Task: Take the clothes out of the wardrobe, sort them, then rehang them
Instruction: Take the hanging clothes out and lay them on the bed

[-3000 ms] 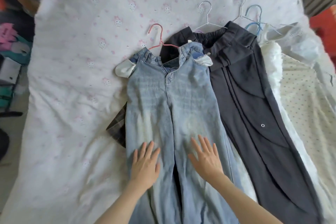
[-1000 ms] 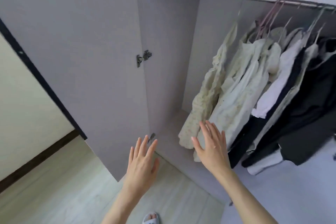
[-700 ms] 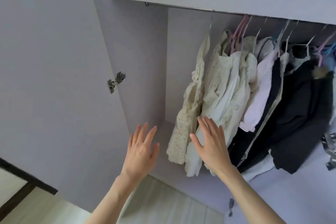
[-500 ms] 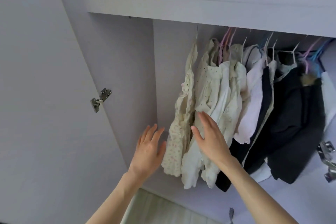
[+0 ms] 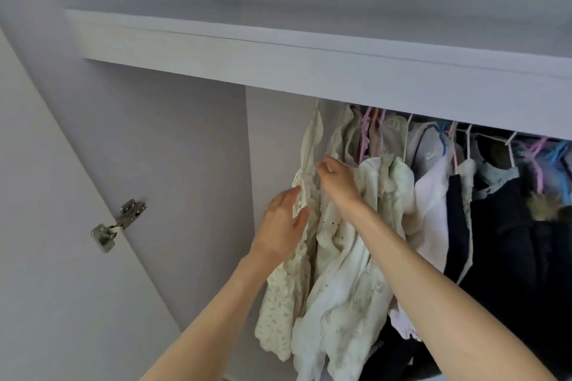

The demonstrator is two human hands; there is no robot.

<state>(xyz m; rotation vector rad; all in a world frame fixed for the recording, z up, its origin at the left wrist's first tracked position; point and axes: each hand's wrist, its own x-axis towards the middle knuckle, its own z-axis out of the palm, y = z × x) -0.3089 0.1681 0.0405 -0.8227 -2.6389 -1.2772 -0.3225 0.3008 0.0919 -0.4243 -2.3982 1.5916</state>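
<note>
The hanging rail and hanger hooks are hidden behind the shelf (image 5: 309,71) edge at upper centre. The dark garments (image 5: 510,241) are cut off at the right edge. The right hand's (image 5: 339,179) fingertips are buried in cream clothes (image 5: 340,272).

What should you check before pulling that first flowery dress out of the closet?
1. Left hand on the flowery dress: ok, it holds the fabric's edge.
2. Right hand between the dress and the next cream garment: ok, fingers curled there.
3. Hanger hook gripped: not ok, neither hand is up at it.
4. Hook free on the rail: cannot tell, the shelf hides it.
5. Wardrobe door out of the way: ok, open to the left.
</note>
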